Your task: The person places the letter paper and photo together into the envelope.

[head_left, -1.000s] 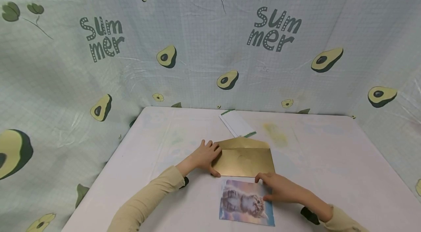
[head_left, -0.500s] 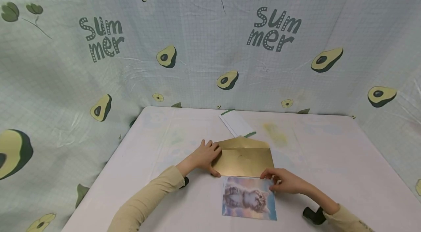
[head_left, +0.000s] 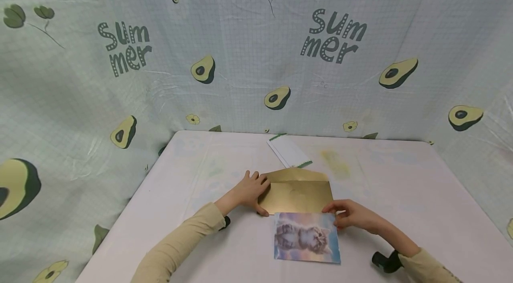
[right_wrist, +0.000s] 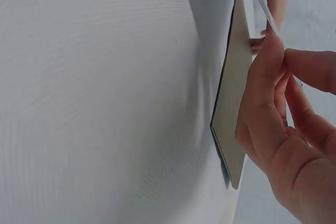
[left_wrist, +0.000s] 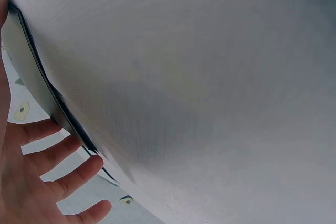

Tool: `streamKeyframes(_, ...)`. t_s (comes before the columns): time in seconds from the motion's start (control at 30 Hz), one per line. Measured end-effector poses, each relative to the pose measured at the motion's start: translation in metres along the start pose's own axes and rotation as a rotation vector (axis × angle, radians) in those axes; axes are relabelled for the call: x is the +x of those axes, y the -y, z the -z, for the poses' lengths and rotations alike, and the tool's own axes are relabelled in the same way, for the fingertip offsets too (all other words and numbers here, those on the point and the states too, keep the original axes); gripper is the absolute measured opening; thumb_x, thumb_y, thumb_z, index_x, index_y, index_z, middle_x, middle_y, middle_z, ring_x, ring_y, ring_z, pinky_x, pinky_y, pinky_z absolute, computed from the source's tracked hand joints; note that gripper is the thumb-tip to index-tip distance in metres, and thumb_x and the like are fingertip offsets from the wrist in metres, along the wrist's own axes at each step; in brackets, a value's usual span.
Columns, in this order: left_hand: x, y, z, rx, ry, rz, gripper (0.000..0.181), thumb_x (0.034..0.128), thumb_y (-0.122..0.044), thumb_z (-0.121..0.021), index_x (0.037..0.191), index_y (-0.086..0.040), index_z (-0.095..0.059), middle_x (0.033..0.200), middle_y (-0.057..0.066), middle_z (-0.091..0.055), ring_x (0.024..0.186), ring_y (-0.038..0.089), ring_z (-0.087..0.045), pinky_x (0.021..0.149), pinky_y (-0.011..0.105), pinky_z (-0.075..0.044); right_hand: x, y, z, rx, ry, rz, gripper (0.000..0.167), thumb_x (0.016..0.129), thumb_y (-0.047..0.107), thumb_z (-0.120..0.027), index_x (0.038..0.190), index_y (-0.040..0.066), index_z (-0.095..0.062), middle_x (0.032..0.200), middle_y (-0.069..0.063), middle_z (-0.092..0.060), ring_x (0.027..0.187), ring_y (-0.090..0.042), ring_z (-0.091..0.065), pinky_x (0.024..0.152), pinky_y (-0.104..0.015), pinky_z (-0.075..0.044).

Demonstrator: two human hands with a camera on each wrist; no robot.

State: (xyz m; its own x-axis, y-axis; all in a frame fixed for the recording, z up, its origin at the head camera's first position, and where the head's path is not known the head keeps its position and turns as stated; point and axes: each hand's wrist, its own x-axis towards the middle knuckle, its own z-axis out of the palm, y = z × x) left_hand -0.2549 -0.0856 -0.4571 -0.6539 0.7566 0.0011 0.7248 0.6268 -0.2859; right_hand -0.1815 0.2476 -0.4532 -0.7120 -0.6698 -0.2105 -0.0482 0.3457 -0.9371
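Note:
A gold envelope lies on the table with its flap unfolded toward the far side. My left hand rests on its left end, fingers spread and thumb at the near corner; the left wrist view shows those fingers extended over the envelope's edge. Just in front is a picture card of a kitten, its top edge slightly overlapping the envelope. My right hand pinches the card at its upper right corner. In the right wrist view, thumb and finger hold the card, seen edge-on and raised off the table.
Behind the envelope lies a white card or paper with green ends. A pale cloth covers the table. A curtain with avocado prints hangs behind and at the sides.
My right hand has moved the kitten card away from me and slightly right, up to the envelope's near edge. My left hand and the envelope have stayed put.

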Motion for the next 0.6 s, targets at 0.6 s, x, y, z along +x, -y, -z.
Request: streamKeyframes(0.6, 0.001, 0.0, -0.001, 0.007, 0.011, 0.005, 0.089, 0.0566, -0.082, -0.051, 0.115, -0.015, -0.045, 0.12, 0.006, -0.047, 0.095, 0.021, -0.046, 0.077, 0.043, -0.036, -0.001, -0.006, 0.015, 0.11, -0.133, -0.052, 0.038, 0.089, 0.014, -0.053, 0.113, -0.015, -0.045, 0.091, -0.005, -0.053, 0.081, -0.011, -0.061, 0.071, -0.03, -0.052)
